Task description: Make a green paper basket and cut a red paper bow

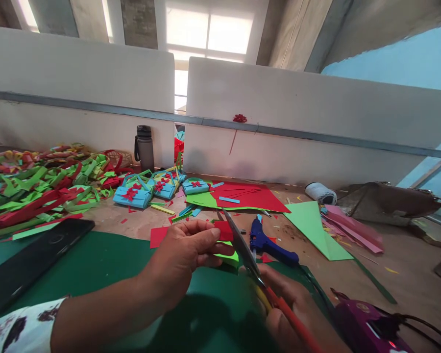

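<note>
A small piece of red paper [225, 230] is pinched between the thumb and fingers of my left hand [182, 250], over the dark green mat [110, 274]. My right hand [290, 304] grips a pair of scissors [244, 245] with orange-red and yellow handles. Its blades point up and away from me, right beside the red paper's right edge; whether they touch it I cannot tell. Beneath and behind my left hand lie another red paper strip [158, 237] and a bright green folded piece [231, 256]. A blue glue gun [270, 242] rests just beyond my right hand.
Several blue paper bags [132, 193] with red flowers stand behind my hands, near a dark bottle [144, 149]. Red sheets [253, 193] and a light green sheet [316, 228] lie further right. A phone [36, 260], a strip pile [59, 181] and a purple device [367, 323] flank the mat.
</note>
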{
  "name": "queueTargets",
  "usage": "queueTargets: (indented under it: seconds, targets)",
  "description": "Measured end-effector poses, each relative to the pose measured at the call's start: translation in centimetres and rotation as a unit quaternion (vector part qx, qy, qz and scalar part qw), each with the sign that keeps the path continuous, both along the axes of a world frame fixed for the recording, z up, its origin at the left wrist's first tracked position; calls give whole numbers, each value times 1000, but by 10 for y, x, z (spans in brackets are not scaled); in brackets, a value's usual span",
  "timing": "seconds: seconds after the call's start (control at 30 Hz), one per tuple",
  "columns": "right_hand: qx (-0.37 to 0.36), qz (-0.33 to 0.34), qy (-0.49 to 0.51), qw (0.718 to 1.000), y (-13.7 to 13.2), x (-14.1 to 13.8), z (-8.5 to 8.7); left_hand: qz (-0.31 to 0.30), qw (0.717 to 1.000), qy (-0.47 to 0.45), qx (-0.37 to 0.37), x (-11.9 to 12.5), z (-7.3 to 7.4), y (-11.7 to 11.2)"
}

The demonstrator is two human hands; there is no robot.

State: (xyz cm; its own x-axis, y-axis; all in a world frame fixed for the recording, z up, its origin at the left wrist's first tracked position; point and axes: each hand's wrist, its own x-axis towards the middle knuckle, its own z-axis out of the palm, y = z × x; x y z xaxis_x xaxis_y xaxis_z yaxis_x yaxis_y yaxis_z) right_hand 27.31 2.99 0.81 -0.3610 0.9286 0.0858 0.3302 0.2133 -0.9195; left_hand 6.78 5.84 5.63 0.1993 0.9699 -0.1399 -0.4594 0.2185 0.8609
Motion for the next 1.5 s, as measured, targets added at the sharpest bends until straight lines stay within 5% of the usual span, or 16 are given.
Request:
queueTargets:
  seconds: [0.93, 1.17, 1.5]
  targets:
    - [-1, 43, -21, 999, -4, -3, 9, -12, 1000, 2, 12, 1, 0, -1]
    - [65, 54, -54, 995, -4, -1, 10, -14, 1000, -1, 13, 1, 0, -1]
    - [-22, 53, 8, 998, -7, -8, 14, -13, 1000, 0, 7, 1, -1, -2]
